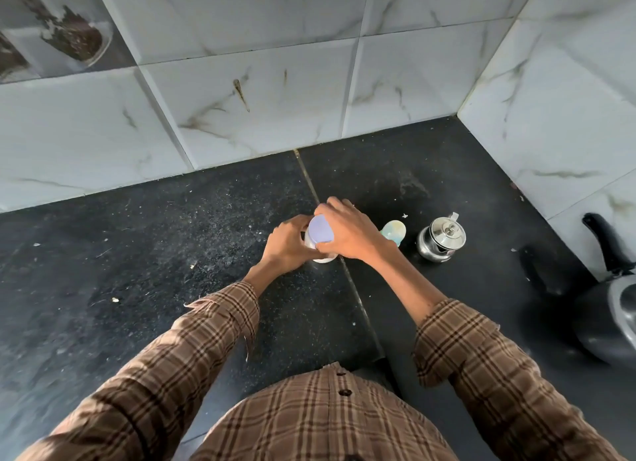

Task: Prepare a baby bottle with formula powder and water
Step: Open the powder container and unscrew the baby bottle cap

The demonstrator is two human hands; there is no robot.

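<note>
A clear jar of white formula powder (323,256) with a pale lilac lid (320,233) stands on the black counter (172,271). My left hand (287,245) grips the jar's side. My right hand (347,231) curls over the lid's right edge. Just right of my right hand stands the baby bottle (395,231), pale blue with a light cap, partly hidden by my wrist. A small steel kettle (441,240) with a lid and knob stands farther right.
White marble-look tiled walls (275,81) meet in a corner at the back right. A dark grey pan with a black handle (609,288) lies at the right edge. Crumbs dot the counter on the left.
</note>
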